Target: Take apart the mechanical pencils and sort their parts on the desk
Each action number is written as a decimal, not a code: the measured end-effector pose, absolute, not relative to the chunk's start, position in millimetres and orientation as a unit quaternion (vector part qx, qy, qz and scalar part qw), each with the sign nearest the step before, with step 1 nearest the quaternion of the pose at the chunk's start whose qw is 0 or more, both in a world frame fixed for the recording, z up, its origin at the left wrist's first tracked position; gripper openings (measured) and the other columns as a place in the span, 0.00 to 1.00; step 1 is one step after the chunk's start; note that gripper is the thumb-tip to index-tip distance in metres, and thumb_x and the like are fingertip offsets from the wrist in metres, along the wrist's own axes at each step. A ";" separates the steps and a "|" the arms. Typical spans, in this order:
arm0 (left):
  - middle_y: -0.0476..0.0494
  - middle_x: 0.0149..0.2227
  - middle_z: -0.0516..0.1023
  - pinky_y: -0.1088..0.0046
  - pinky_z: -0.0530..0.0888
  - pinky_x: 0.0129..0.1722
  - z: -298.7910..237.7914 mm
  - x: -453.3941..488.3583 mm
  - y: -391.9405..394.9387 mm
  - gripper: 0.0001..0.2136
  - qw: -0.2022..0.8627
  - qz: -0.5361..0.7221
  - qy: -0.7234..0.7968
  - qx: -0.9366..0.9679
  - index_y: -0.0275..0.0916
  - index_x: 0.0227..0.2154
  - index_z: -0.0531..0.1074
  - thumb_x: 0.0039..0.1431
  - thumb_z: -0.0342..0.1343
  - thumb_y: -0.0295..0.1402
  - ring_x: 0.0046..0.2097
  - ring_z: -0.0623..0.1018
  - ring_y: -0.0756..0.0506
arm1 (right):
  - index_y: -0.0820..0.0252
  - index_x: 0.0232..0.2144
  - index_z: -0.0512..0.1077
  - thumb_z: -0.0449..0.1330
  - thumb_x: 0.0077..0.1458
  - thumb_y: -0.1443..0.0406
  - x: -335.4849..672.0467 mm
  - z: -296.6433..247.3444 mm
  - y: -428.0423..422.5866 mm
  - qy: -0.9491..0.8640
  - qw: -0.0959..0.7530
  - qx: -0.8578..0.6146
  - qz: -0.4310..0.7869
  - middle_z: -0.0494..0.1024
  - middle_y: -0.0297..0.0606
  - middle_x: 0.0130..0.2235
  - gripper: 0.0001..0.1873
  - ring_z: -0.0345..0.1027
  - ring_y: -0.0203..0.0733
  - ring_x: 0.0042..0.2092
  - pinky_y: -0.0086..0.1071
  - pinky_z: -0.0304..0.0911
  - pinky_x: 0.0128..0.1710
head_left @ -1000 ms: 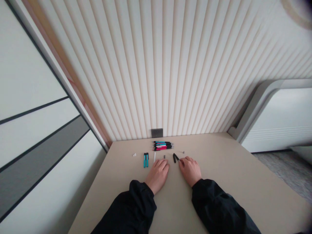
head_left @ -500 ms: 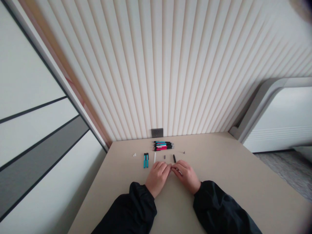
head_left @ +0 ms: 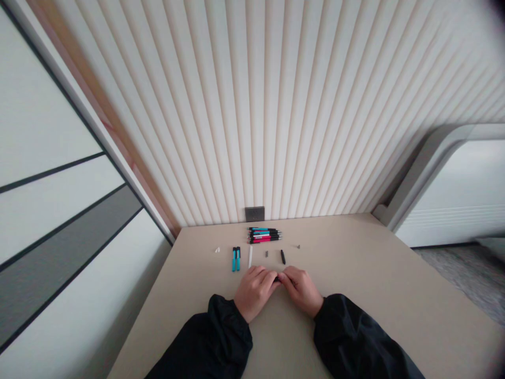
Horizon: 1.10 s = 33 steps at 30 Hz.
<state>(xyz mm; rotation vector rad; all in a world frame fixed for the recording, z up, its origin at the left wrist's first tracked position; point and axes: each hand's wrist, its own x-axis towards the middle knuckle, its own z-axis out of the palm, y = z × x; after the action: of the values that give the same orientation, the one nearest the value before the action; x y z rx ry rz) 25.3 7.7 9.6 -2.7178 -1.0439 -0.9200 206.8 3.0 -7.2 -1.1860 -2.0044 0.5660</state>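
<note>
Fingertips of my left hand and my right hand meet low over the table. Both hands are closed on a small dark pen part, mostly hidden by the fingers. Just beyond the right fingers lies a short black pen grip. Two thin white tubes lie beyond my left hand, with two turquoise pen barrels with black clips to their left. Small grey springs rest between the tubes and the grip.
A row of assembled pens, turquoise, red and black, lies near the wall. Small white pieces are at the left and tiny grey tips at the right. A dark socket sits on the ribbed wall behind the table.
My hands have come slightly nearer to me, and the right fingers have changed their pinch. A bit of the dark part now shows between the fingertips. The laid-out parts stay in place.
</note>
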 end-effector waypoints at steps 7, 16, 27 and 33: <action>0.46 0.29 0.75 0.67 0.71 0.34 9.0 24.5 8.6 0.05 0.023 -0.304 -0.350 -0.886 0.37 0.37 0.71 0.64 0.50 0.29 0.33 0.75 0.46 | 0.58 0.25 0.70 0.48 0.65 0.60 209.1 -3.7 3.9 -0.772 0.376 -0.457 0.233 0.71 0.36 0.25 0.20 0.64 0.38 0.30 0.30 0.58 0.32; 0.44 0.34 0.79 0.66 0.72 0.36 6.9 19.9 11.5 0.09 -0.003 -0.319 -0.370 -0.872 0.38 0.45 0.70 0.65 0.49 0.29 0.35 0.77 0.46 | 0.57 0.44 0.73 0.52 0.63 0.60 208.2 -0.7 3.4 -0.758 0.401 -0.443 0.260 0.76 0.40 0.37 0.13 0.68 0.42 0.39 0.33 0.64 0.41; 0.46 0.33 0.79 0.67 0.72 0.36 1.8 17.5 12.9 0.09 -0.016 -0.308 -0.371 -0.876 0.39 0.46 0.70 0.65 0.50 0.28 0.34 0.78 0.46 | 0.56 0.41 0.74 0.54 0.61 0.60 209.1 -2.2 4.2 -0.740 0.399 -0.465 0.276 0.76 0.38 0.35 0.11 0.68 0.41 0.37 0.32 0.63 0.39; 0.45 0.32 0.78 0.66 0.72 0.37 3.9 18.2 11.8 0.10 0.003 -0.310 -0.363 -0.879 0.37 0.46 0.70 0.65 0.50 0.30 0.34 0.77 0.46 | 0.57 0.32 0.76 0.50 0.63 0.58 208.8 -1.0 3.3 -0.733 0.388 -0.478 0.289 0.76 0.37 0.30 0.16 0.68 0.40 0.33 0.32 0.62 0.35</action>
<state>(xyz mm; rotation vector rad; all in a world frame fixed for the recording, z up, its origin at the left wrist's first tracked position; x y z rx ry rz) 18.2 11.8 3.9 -2.7553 -1.1371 -0.9730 208.8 3.3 -1.0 -1.2167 -1.8639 0.7345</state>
